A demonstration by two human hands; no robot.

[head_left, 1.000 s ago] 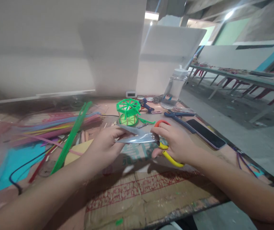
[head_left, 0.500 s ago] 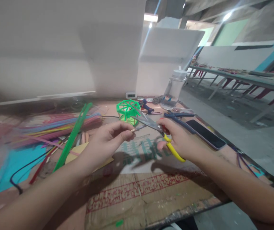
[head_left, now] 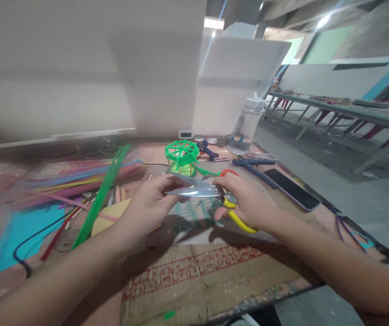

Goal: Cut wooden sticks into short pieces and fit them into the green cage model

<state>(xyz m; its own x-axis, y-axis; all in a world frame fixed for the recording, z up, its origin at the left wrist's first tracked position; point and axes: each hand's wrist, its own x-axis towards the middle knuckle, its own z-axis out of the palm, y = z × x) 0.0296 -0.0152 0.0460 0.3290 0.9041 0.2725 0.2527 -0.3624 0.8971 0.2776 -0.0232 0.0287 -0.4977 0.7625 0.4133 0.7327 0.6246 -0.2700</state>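
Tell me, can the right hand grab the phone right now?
Probably not without letting go: the right hand is holding scissors, though the phone lies close by with its top uncovered.

From afar I had one view, from a head-worn camera that faced forward and down across the surface. It sat high between the two forearms, so I looked along them to the left hand and right hand, close by and near mid-frame. A pale panel blocked my upper left; at right I saw deep across the floor.
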